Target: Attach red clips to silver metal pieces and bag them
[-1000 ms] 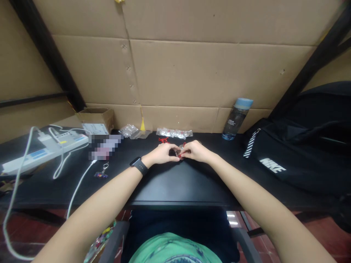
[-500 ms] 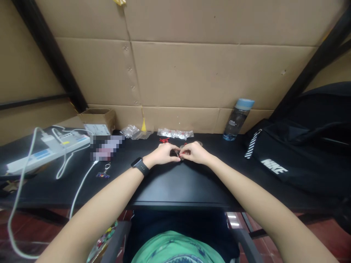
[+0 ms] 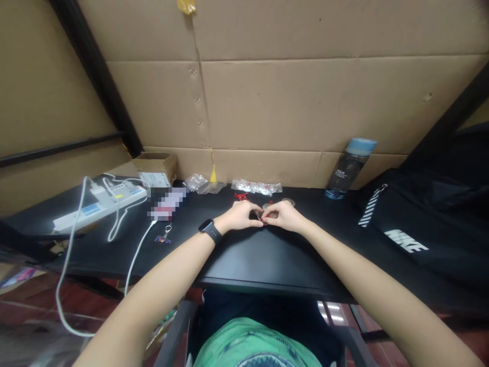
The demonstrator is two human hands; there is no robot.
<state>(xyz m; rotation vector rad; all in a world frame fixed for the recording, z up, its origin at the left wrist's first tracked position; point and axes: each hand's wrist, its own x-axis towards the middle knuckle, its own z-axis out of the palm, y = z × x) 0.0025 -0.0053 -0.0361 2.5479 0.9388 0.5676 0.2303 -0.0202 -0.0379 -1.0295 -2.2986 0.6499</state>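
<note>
Over the black table (image 3: 244, 255), my left hand (image 3: 244, 215) and my right hand (image 3: 284, 216) meet fingertip to fingertip. Thumb and fingers of each are closed in a pinch. A small red string-like piece (image 3: 263, 219) shows between the fingertips; most of it is hidden, and its exact kind is too small to tell. Just behind my left hand lies a little heap of red cord (image 3: 241, 196). Partly covered by my right hand is a round, see-through item (image 3: 290, 202). A dark watch (image 3: 210, 230) circles my left wrist.
Clear plastic packets (image 3: 256, 187) and crumpled bags (image 3: 202, 184) lie along the cardboard wall (image 3: 267, 112). To the left are a small box (image 3: 156, 167), a power strip (image 3: 76, 216), a white cable (image 3: 138, 244) and a keychain (image 3: 164, 237). A bottle (image 3: 349, 168) and black bag (image 3: 424, 224) stand right.
The view has turned a little to the left, so everything appears shifted right. My hands keep nearly the same pinching pose at the same place on the table.
</note>
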